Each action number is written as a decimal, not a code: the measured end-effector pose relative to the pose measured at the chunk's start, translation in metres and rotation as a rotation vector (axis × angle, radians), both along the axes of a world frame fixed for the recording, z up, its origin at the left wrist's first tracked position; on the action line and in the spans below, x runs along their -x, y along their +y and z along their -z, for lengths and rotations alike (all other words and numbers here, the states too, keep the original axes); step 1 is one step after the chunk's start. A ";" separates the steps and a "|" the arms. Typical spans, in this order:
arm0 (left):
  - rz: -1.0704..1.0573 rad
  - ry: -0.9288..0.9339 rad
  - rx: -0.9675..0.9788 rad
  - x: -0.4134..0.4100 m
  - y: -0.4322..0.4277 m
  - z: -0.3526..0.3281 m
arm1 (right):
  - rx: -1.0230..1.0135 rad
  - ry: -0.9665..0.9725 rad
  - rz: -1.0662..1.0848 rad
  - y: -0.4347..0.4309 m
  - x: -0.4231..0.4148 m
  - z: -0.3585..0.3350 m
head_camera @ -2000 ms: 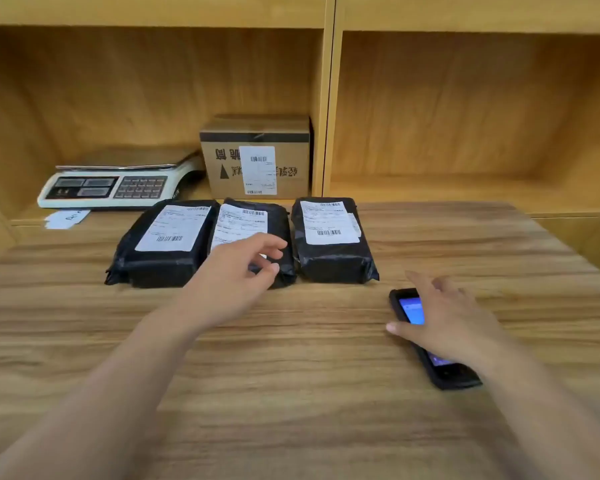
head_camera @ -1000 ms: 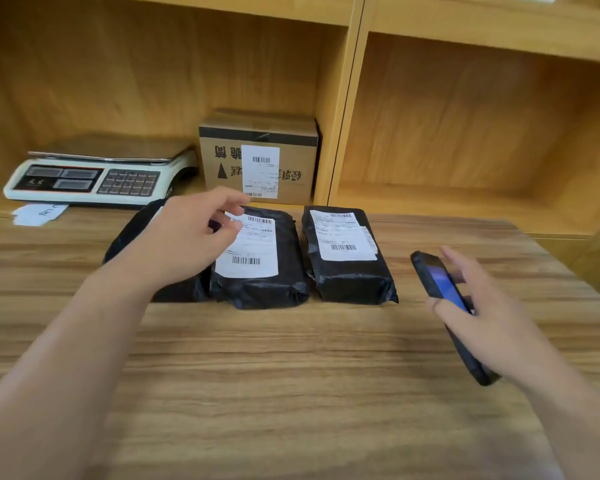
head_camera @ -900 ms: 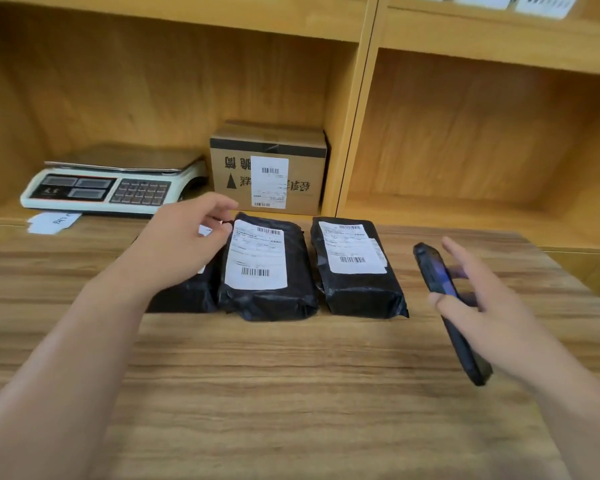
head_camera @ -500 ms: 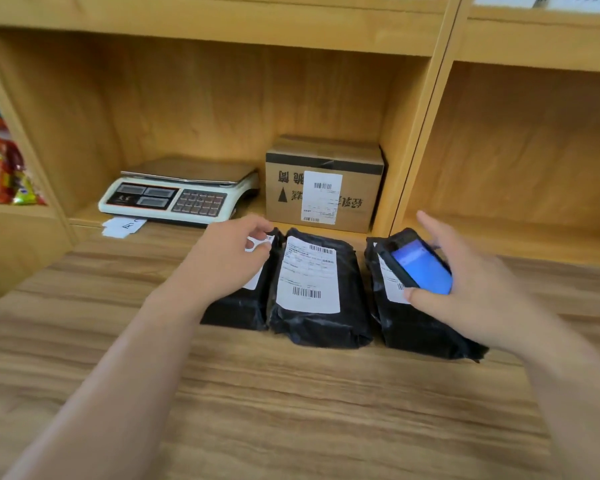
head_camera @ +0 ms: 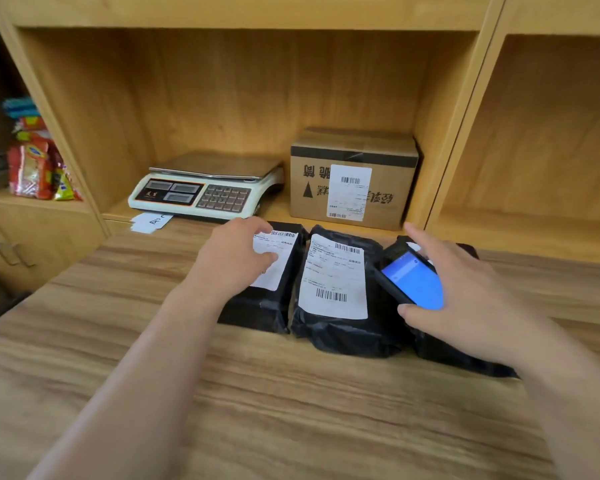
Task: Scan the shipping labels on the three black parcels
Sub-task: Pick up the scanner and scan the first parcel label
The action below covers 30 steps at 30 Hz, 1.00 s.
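The left hand is resting on the left parcel, fingers loosely curled over its label. The middle parcel is lying beside it on the table. The right hand is holding the scanner above the right parcel, fingers clamped on it.

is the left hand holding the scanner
No, the handheld scanner with the blue screen is in the right hand, while the left hand rests on the leftmost black parcel.
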<state>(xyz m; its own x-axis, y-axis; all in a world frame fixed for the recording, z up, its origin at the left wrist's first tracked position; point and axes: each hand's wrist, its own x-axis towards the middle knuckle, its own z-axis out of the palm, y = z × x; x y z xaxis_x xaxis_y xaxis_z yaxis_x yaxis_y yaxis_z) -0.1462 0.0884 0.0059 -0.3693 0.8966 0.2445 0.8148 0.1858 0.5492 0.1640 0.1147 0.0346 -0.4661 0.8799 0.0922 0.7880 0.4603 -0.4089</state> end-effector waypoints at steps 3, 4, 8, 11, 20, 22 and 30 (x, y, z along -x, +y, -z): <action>-0.004 0.024 0.054 0.000 0.004 0.010 | 0.017 0.011 -0.020 -0.002 -0.001 0.003; -0.008 0.032 0.060 0.001 0.005 0.012 | 0.016 0.016 -0.024 -0.002 -0.002 0.004; -0.044 0.037 0.067 0.006 0.010 0.016 | 0.008 0.024 -0.027 -0.004 -0.003 0.001; -0.071 0.016 0.058 0.012 0.010 0.016 | 0.006 0.022 -0.029 -0.005 -0.003 0.000; -0.223 -0.204 0.142 0.044 -0.003 0.017 | 0.015 0.018 -0.029 -0.009 -0.004 -0.002; -0.212 -0.374 0.163 0.047 -0.007 0.021 | 0.019 0.015 -0.015 -0.011 -0.005 -0.004; -0.206 -0.633 0.113 0.048 -0.009 0.029 | 0.027 0.023 -0.032 -0.013 -0.004 -0.002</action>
<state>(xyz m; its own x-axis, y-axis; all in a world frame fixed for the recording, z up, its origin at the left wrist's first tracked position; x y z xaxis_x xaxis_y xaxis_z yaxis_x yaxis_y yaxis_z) -0.1941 0.0794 -0.0228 -0.5768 0.7996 -0.1670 0.2836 0.3878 0.8771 0.1676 0.1021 0.0370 -0.4924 0.8667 0.0801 0.7631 0.4742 -0.4392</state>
